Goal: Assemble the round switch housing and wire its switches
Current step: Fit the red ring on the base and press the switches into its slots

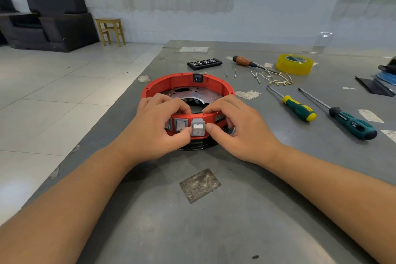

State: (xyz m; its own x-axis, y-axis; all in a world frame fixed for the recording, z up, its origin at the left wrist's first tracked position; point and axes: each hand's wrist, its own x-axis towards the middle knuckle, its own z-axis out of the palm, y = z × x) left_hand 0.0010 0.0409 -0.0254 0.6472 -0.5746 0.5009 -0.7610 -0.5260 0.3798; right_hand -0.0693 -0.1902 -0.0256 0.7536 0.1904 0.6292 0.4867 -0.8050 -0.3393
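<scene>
A round red switch housing [182, 82] lies on the grey table, with a metal plate inside and a black socket [197, 77] in its far wall. Its near wall holds grey rocker switches. One switch [181, 124] sits flush. A second switch [197, 127] with a white rocker sticks out of its slot. My left hand [158, 128] grips the housing's near rim, thumb against that switch's left side. My right hand [237, 128] holds the rim on the right, thumb against the switch's right side. Short white wires [272, 78] with terminals lie behind, to the right.
Right of the housing lie a green-yellow screwdriver [299, 109] and a teal-black screwdriver [351, 124]. Farther back are a wooden-handled screwdriver [244, 61], a yellow tape roll [294, 64] and a black bit case [204, 63]. The table's left edge runs diagonally; floor beyond.
</scene>
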